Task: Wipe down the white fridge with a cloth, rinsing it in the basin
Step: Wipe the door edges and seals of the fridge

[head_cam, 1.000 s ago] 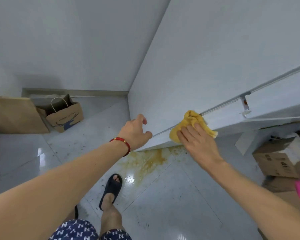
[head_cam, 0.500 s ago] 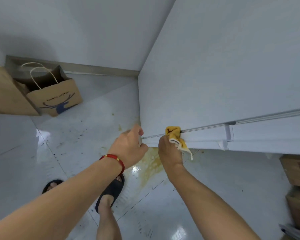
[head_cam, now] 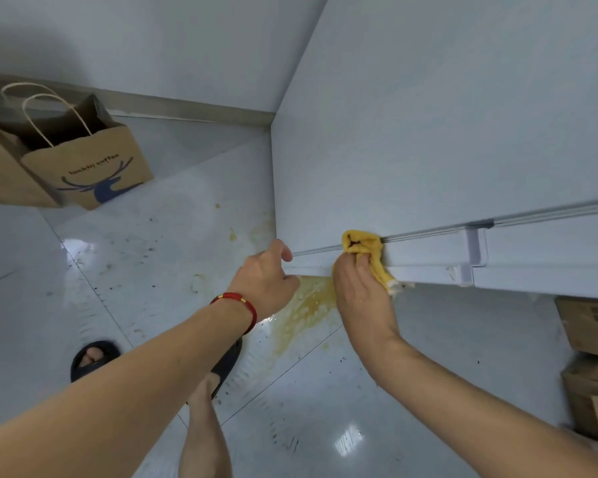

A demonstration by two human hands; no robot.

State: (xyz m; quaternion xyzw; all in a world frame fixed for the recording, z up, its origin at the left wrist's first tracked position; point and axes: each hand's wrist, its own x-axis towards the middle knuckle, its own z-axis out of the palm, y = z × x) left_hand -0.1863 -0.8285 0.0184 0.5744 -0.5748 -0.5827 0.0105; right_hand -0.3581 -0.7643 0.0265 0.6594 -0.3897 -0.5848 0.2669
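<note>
The white fridge (head_cam: 428,132) fills the upper right, its side panel ending in a low seam and bottom strip. My right hand (head_cam: 358,288) grips a bunched yellow cloth (head_cam: 366,248) and presses it against the seam near the fridge's bottom corner. My left hand (head_cam: 265,281), with a red bracelet on the wrist, sits at the fridge's bottom left corner, its thumb touching the edge and its fingers curled under out of sight. No basin is in view.
A yellow-brown spill (head_cam: 304,312) spreads on the glossy tiled floor under the fridge corner. A brown paper bag (head_cam: 87,167) stands by the wall at upper left. Cardboard boxes (head_cam: 591,357) are stacked at right. My feet in black slippers (head_cam: 94,357) are below.
The view has dropped closer to the fridge's base. My right hand bunched the cloth, slid left along the seam, then edged slightly right. My left hand stayed at the corner.
</note>
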